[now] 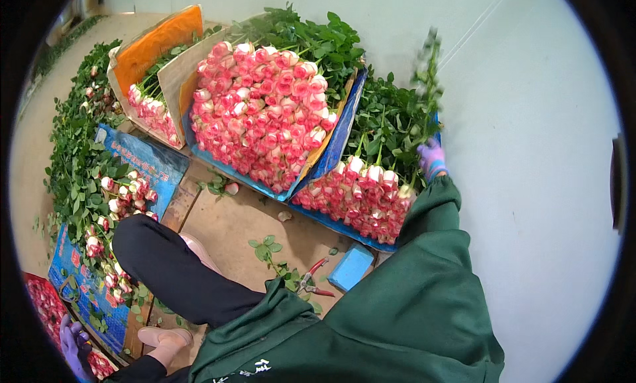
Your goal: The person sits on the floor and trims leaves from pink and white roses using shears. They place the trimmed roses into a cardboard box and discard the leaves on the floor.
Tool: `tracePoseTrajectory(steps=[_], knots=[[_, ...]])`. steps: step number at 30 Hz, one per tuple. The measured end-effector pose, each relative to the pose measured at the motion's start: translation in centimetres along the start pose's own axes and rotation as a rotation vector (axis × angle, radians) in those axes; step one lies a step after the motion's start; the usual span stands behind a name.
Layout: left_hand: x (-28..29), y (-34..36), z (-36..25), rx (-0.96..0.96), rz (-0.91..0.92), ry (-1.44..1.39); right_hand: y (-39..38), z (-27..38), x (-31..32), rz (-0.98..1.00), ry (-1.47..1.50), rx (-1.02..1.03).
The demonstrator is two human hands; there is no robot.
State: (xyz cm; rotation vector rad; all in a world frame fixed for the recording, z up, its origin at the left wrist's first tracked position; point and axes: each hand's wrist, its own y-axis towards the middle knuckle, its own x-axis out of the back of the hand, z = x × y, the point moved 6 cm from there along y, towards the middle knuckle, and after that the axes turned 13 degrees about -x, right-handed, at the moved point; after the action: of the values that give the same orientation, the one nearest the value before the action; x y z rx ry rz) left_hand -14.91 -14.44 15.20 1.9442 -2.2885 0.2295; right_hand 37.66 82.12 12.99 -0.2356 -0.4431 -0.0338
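Observation:
At the right, my right hand (432, 156), in a purple and pink glove, is closed around the stem of a rose (428, 78). Its leafy end points up and is blurred; a pale bloom shows below the hand. Beneath lies a bunch of pink and white roses (364, 201) in a blue wrapper, blooms toward me. Down at the lower left, my left hand (74, 346), in a purple glove with a dark palm, has its fingers loosely apart. It is beside red-pink blooms (46, 307), and I see nothing held in it.
A large wrapped bunch of roses (258, 111) stands in the middle, next to an orange-lined wrapper (159, 45). Loose roses (99, 204) lie along the left on blue sheets (149, 161). Red-handled pruning shears (313, 280) and a blue block (351, 267) are on the floor.

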Motion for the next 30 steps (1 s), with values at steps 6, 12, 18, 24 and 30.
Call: tracePoseTrajectory(steps=[6,12,18,24,30], knots=[[-9.3,-3.0,-9.2,0.117,0.236,0.105,8.2,-11.4,3.6,-0.267,-0.366,0.014],[-0.8,-1.6,-8.4,-0.125,0.051,-0.146,-5.5,5.1,-9.7,0.010,-0.238,0.291],[-7.2,5.7,-7.4,-0.019,0.114,-0.219,-27.0,18.6,-24.4,0.641,0.060,0.613],[-9.9,9.2,3.5,0.256,-0.009,-0.274,-53.2,20.5,-42.7,1.398,-0.316,0.909],[-15.3,18.6,11.4,0.099,-0.104,0.427,-61.0,14.7,-49.9,1.248,-0.901,1.734]])
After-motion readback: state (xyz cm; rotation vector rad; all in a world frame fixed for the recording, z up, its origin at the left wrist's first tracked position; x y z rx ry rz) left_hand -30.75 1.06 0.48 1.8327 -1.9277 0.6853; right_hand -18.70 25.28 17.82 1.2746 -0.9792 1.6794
